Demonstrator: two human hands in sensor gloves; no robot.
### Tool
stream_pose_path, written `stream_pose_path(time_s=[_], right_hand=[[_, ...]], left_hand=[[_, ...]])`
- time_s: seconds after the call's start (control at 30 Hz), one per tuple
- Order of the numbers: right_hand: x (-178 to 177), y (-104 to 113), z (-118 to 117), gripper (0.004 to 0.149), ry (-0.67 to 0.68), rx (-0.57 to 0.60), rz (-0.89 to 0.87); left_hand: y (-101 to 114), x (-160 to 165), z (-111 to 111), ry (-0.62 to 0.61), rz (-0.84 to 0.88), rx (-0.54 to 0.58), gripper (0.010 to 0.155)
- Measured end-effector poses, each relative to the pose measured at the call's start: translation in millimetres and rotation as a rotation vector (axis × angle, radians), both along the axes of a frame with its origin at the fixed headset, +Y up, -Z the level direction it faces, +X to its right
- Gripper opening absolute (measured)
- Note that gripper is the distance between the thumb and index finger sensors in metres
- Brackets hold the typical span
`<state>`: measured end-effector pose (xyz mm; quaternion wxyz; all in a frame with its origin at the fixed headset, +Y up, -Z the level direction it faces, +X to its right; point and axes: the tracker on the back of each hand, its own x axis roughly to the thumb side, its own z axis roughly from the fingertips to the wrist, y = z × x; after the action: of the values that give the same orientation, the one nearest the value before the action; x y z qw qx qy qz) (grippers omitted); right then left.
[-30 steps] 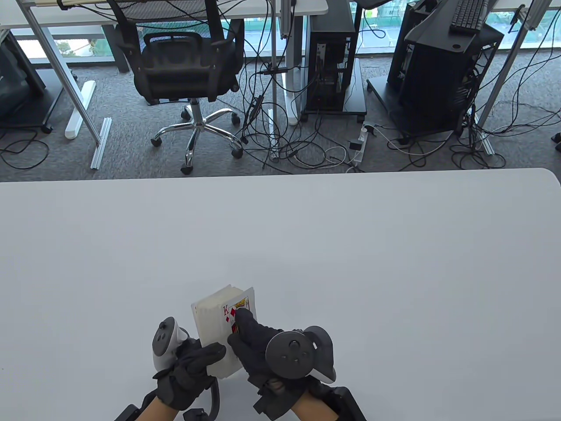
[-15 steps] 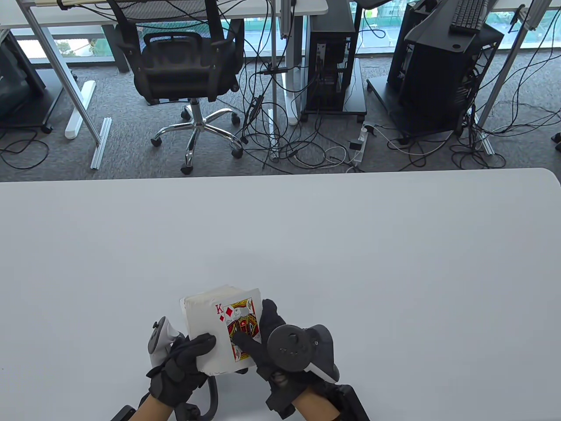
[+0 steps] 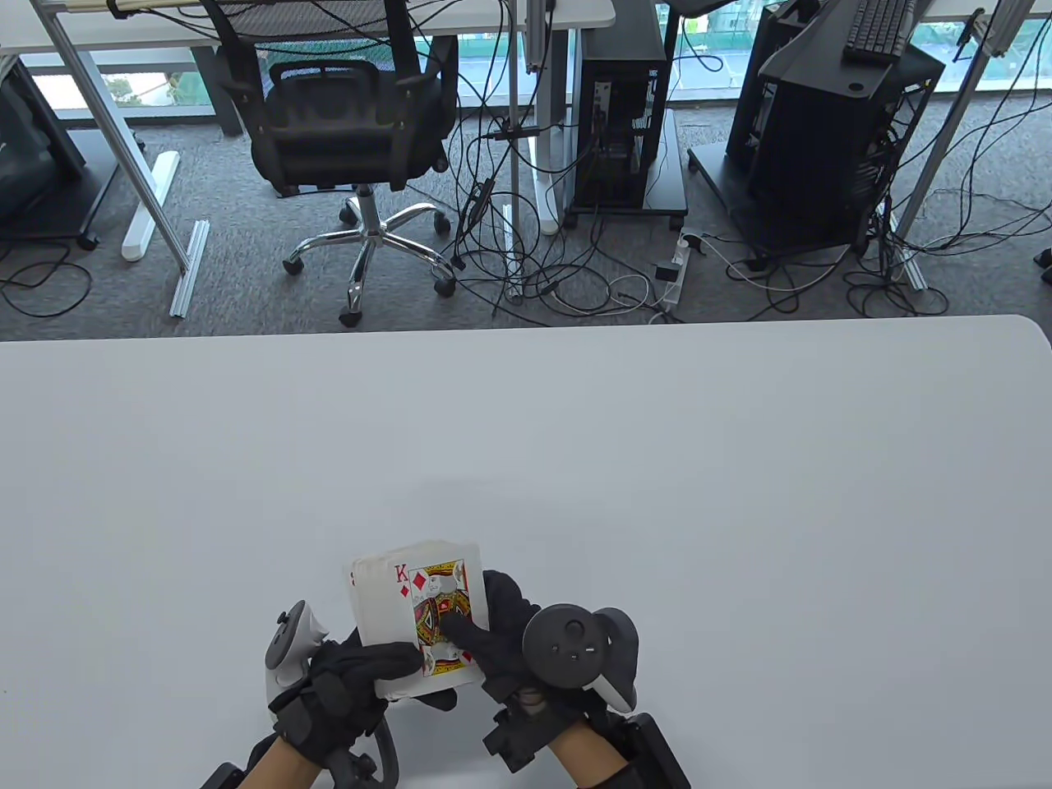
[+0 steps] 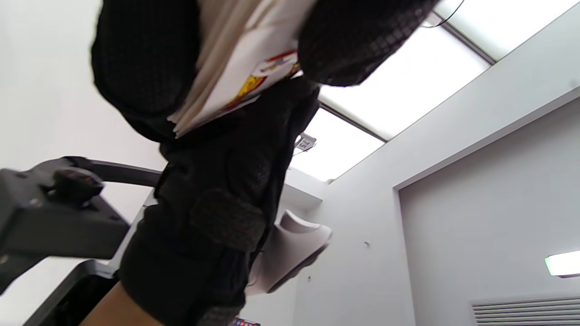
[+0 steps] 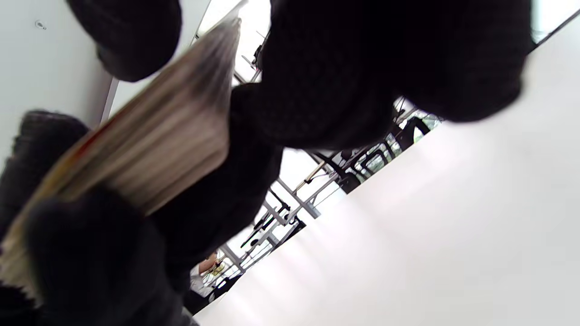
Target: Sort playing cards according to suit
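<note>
A deck of playing cards [image 3: 386,604] is held face up above the near edge of the white worktop [image 3: 740,493], between the two gloved hands. On top lies the king of diamonds [image 3: 436,612] — its red K and diamond pip are seen at the upper left corner of the card. The top card is shifted slightly toward the right of the stack below it.

The deck is gripped from the left and underneath by the left hand [image 3: 349,686], with the thumb laid across the near left corner of the pack. In the left wrist view, the card edges [image 4: 217,68] are seen clamped between thumb and fingers. The right hand [image 3: 501,637] is closed on the right side of the deck — its thumb is pressed on the face of the king, and its fingers are curled around the right edge. In the right wrist view, the stacked card edges [image 5: 149,136] are seen blurred between dark gloved fingers [image 5: 344,77].

Beyond the worktop's far edge, an office chair [image 3: 353,131] and computer towers [image 3: 620,107] stand on grey carpet among loose cables.
</note>
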<state>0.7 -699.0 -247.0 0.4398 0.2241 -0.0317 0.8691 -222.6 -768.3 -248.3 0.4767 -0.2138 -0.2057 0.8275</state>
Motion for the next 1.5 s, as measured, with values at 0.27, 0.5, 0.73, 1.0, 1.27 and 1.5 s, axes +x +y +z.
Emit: stream_pose_path(time_s=[0.27,0.5,0.73,1.0,1.27,1.5], right_hand=[[-9,-4,-13,0.041,0.033,-0.081,-0.13],[-33,8,-23,0.075,0.129,-0.03,-0.023],[-35,15,-47,0.048,-0.008,-0.068,-0.097],[-3,-5,-116,0.039,-0.199,-0.353,-0.39],[-18,-57,-139,0.043,-0.369,-0.376,0.296],[-29,-66,-142,0.061,-0.341,-0.427,0.915]], left_hand=[[1,-22,-9,0.043,0.054,0.001,0.073],[4,-32,-12,0.107,0.052,-0.017,0.071],[4,-42,-14,0.14,0.102,-0.011,0.072],[4,-61,-19,0.215,0.127,-0.037,0.071],[1,-71,-20,0.248,0.142,-0.06,0.071],[0,-68,-20,0.226,0.129,-0.074,0.071]])
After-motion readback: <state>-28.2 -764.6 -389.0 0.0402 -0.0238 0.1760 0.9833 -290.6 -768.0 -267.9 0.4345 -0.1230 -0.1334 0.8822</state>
